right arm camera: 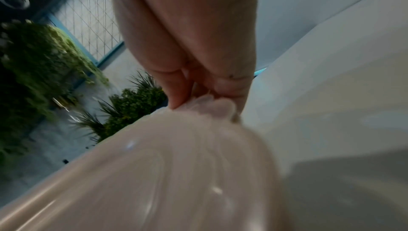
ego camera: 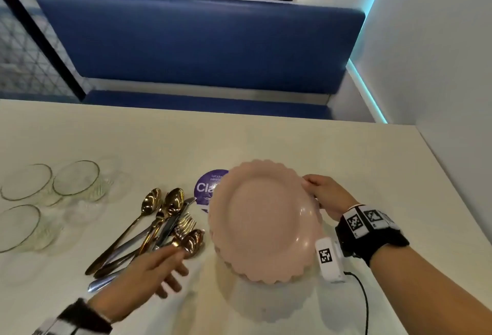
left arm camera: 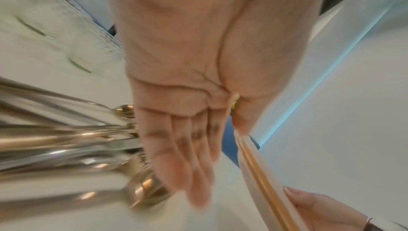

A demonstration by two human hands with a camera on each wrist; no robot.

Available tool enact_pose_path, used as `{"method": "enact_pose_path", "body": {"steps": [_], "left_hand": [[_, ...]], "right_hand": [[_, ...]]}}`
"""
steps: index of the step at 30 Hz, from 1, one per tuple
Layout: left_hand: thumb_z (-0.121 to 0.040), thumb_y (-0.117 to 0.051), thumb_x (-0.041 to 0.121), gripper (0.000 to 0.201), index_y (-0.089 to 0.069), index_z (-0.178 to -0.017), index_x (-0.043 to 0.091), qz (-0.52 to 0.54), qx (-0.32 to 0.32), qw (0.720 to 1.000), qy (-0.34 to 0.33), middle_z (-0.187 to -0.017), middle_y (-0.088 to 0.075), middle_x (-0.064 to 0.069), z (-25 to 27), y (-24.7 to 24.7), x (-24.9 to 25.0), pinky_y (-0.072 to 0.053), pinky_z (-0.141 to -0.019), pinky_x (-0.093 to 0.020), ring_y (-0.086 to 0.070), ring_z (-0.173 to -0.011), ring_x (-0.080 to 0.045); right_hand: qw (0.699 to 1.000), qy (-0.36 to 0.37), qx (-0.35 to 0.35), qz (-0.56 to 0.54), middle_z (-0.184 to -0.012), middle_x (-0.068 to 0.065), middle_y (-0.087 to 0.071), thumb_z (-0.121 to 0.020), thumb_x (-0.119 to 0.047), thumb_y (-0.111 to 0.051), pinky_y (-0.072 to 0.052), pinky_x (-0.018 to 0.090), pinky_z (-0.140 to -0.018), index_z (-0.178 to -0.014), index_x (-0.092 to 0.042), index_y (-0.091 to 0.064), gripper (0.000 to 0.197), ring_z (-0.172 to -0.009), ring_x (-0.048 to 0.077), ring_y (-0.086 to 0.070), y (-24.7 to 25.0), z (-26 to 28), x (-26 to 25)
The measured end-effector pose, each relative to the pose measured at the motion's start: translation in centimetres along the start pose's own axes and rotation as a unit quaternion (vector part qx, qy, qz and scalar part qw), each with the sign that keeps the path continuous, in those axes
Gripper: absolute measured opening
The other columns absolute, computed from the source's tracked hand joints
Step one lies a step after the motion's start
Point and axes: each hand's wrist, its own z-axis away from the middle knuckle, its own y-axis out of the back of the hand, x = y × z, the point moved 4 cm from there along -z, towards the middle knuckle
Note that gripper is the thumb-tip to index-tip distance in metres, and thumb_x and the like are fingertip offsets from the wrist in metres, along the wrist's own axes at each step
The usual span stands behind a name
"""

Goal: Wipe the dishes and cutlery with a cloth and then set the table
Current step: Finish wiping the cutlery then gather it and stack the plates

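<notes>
A pink scalloped plate [ego camera: 263, 220] hangs tilted just above the white table [ego camera: 266, 143], casting a shadow below it. My right hand [ego camera: 310, 188] grips its right rim, thumb on top; the right wrist view shows the fingers [right arm camera: 176, 95] pinching the plate's [right arm camera: 176, 173] scalloped edge. A pile of gold and silver cutlery [ego camera: 159, 223] lies left of the plate. My left hand [ego camera: 170, 268] hovers over the handles with straight fingers and holds nothing. In the left wrist view its open palm [left arm camera: 187, 156] sits between the cutlery [left arm camera: 77, 147] and the plate's rim [left arm camera: 264, 191].
Three clear glass bowls [ego camera: 76, 177] with gold rims stand at the table's left. A round purple sticker [ego camera: 206, 188] lies partly under the plate. A blue bench [ego camera: 199, 42] runs behind the table, and a white wall [ego camera: 439, 68] closes the right side.
</notes>
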Motion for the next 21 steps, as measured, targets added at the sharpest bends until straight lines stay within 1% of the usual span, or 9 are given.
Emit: {"method": "enact_pose_path", "body": {"steps": [2, 3, 5, 6, 9, 12, 14, 18, 21], "left_hand": [[-0.072, -0.049, 0.073, 0.054, -0.064, -0.097, 0.027, 0.046, 0.079, 0.994, -0.061, -0.092, -0.071, -0.004, -2.1, 1.4, 4.0, -0.053, -0.067, -0.032, -0.066, -0.077, -0.019], [-0.077, -0.04, 0.075, 0.054, -0.065, -0.089, 0.029, 0.08, 0.098, 0.989, -0.074, -0.086, -0.072, -0.002, -3.6, 1.9, 5.0, -0.053, -0.068, -0.033, -0.065, -0.075, -0.016], [-0.083, -0.027, 0.07, 0.056, -0.065, -0.075, 0.03, 0.173, 0.101, 0.978, -0.064, -0.075, -0.069, -0.003, -5.8, 3.0, 6.3, -0.05, -0.064, -0.029, -0.062, -0.07, -0.015], [-0.081, -0.028, 0.069, 0.056, -0.066, -0.075, 0.029, 0.229, 0.105, 0.966, -0.052, -0.072, -0.067, -0.006, -6.3, 3.5, 7.1, -0.047, -0.061, -0.029, -0.06, -0.069, -0.017], [-0.093, -0.027, 0.057, 0.058, -0.063, -0.097, 0.012, 0.277, 0.144, 0.949, -0.047, -0.057, -0.065, -0.002, -7.7, 6.0, 7.7, -0.045, -0.056, -0.027, -0.06, -0.061, -0.014], [-0.096, -0.029, 0.052, 0.048, -0.063, -0.093, 0.019, 0.247, 0.191, 0.948, -0.058, -0.077, -0.068, -0.004, -8.5, 8.4, 8.4, -0.047, -0.064, -0.029, -0.063, -0.079, -0.018], [-0.096, -0.029, 0.051, 0.044, -0.063, -0.088, 0.023, 0.231, 0.211, 0.947, -0.076, -0.083, -0.069, -0.005, -9.0, 9.8, 8.8, -0.048, -0.066, -0.032, -0.063, -0.082, -0.021], [-0.098, -0.021, 0.044, 0.042, -0.056, -0.085, 0.027, 0.198, 0.266, 0.94, -0.077, -0.097, -0.065, -0.012, -10.5, 13.2, 8.6, -0.05, -0.082, -0.041, -0.06, -0.093, -0.027], [-0.098, -0.023, 0.042, 0.04, -0.056, -0.1, 0.019, 0.226, 0.32, 0.917, -0.074, -0.106, -0.061, -0.014, -11.3, 16.0, 8.3, -0.049, -0.084, -0.04, -0.057, -0.095, -0.029]], "right_hand": [[0.999, 0.007, 0.002, -0.047, -0.066, -0.001, -0.058, -0.098, -0.02, -0.045, -0.04, 0.025, -0.054, -0.094, -0.012, -0.066, 0.023, -0.059, 0.013, -0.048, -1.6, -0.6, -2.2], [0.998, 0.008, 0.003, -0.068, -0.061, -0.003, -0.056, -0.098, -0.019, -0.045, -0.038, 0.024, -0.051, -0.094, -0.011, -0.066, 0.023, -0.056, 0.012, -0.044, -2.5, -0.9, -3.1], [0.995, 0.012, 0.008, -0.1, -0.055, -0.005, -0.054, -0.097, -0.017, -0.045, -0.036, 0.023, -0.05, -0.092, -0.012, -0.068, 0.024, -0.052, 0.012, -0.041, -4.1, -1.3, -4.9], [0.994, 0.014, 0.013, -0.108, -0.054, -0.005, -0.054, -0.097, -0.015, -0.045, -0.036, 0.023, -0.049, -0.091, -0.013, -0.068, 0.023, -0.05, 0.011, -0.041, -4.9, -1.4, -5.8], [0.991, 0.019, 0.042, -0.124, -0.062, -0.001, -0.06, -0.093, -0.013, -0.049, -0.039, 0.021, -0.044, -0.097, -0.015, -0.065, 0.016, -0.042, 0.008, -0.049, -6.7, -2.7, -7.8], [0.991, 0.004, 0.056, -0.123, -0.072, 0.004, -0.06, -0.092, -0.011, -0.05, -0.041, 0.023, -0.046, -0.102, -0.012, -0.058, 0.013, -0.052, 0.014, -0.051, -8.3, -3.8, -9.4], [0.991, 0.001, 0.049, -0.122, -0.077, 0.006, -0.061, -0.091, -0.007, -0.049, -0.044, 0.027, -0.052, -0.106, -0.009, -0.057, 0.017, -0.061, 0.017, -0.053, -9.1, -4.7, -10.4], [0.991, 0.001, 0.083, -0.103, -0.093, 0.01, -0.062, -0.09, -0.008, -0.047, -0.049, 0.037, -0.066, -0.111, -0.011, -0.055, 0.023, -0.075, 0.022, -0.057, -8.9, -7.1, -12.5], [0.98, 0.022, 0.155, -0.12, -0.108, 0.019, -0.062, -0.09, -0.006, -0.048, -0.043, 0.032, -0.07, -0.115, -0.004, -0.058, 0.026, -0.08, 0.025, -0.057, -7.6, -9.1, -12.9]]}}
